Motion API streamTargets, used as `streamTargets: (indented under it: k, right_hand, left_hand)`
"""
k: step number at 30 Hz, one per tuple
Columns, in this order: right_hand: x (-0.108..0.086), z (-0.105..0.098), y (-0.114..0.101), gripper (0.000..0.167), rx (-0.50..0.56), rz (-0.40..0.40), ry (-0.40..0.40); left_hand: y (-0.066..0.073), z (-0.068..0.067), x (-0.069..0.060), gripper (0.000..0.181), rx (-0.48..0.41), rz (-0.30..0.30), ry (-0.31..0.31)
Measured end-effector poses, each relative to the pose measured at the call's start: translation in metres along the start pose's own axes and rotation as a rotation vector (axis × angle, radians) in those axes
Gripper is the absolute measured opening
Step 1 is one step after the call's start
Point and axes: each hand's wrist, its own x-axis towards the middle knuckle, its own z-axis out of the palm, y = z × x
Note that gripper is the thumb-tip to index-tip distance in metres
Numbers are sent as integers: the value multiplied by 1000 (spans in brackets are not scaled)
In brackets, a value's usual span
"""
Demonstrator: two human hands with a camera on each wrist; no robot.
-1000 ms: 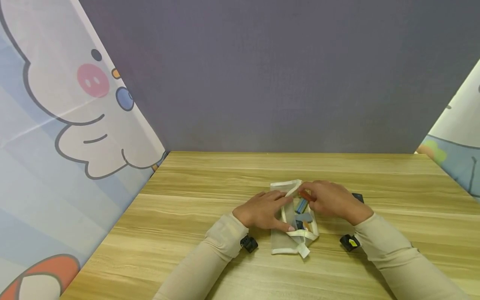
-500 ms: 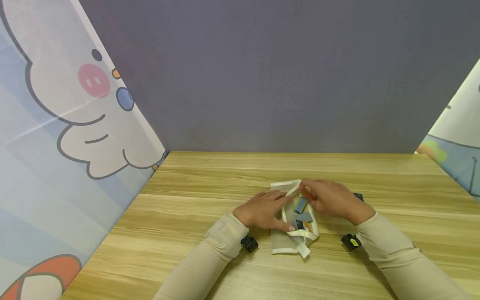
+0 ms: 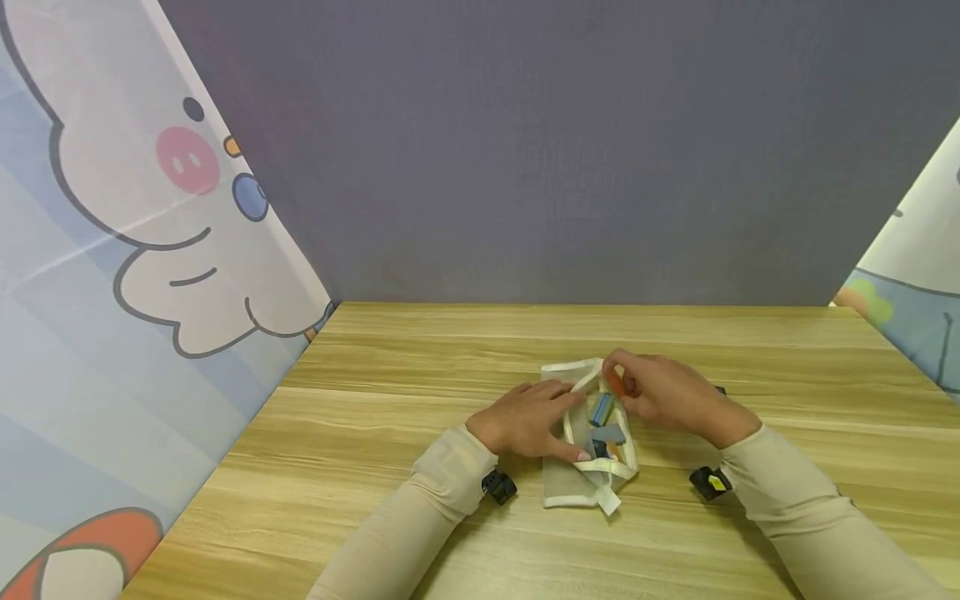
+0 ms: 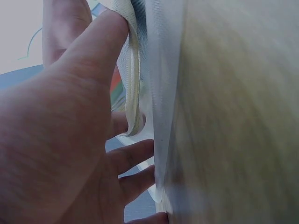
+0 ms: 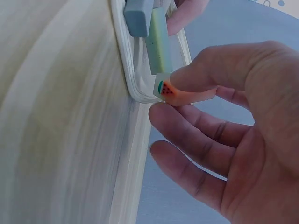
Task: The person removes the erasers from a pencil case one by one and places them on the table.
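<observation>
A mesh pouch with white edging (image 3: 568,487) lies on the table, its mouth spread wide. My left hand (image 3: 528,419) rests on its left side, with the thumb and fingers spread at the rim. My right hand (image 3: 667,398) pinches an orange-red piece (image 3: 616,382) at the pouch's far right edge. In the right wrist view that piece (image 5: 187,97) shows a green and dotted tip between thumb and finger. Inside the pouch are a blue piece (image 3: 602,409), a grey piece (image 3: 608,434) and an orange piece (image 3: 612,451) beside a dark one.
The wooden table (image 3: 420,358) extends around the pouch. A grey panel (image 3: 562,150) rises behind it, with a cartoon-printed sheet (image 3: 82,333) at the left and another at the right. Black wrist devices (image 3: 498,487) sit at both cuffs; a white tag (image 3: 607,501) hangs from the pouch.
My right hand has shifted slightly up and to the right with the orange-red piece, exposing more of the blue piece's surroundings. The left hand and pouch have hardly moved.
</observation>
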Motion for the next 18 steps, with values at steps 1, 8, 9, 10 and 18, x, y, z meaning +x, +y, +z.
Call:
streamTargets:
  k: [1,8,9,10,18]
  right_hand:
    - [0,0,0,28,10,5,-3]
    - [-2,-1,3,31,122,31,-31]
    - [-2,-1,4,33,142,27,-29]
    - [-2,-1,5,34,163,25,-29]
    - [-1,-1,9,38,230,37,-14]
  left_hand:
    - [0,0,0,90,2,0,1]
    - [0,0,1,91,1,4,2]
    - [0,0,1,90,-1,4,3]
    - [0,0,1,90,-2,2,5]
    - [0,-1,0,90,-10,-6,-3]
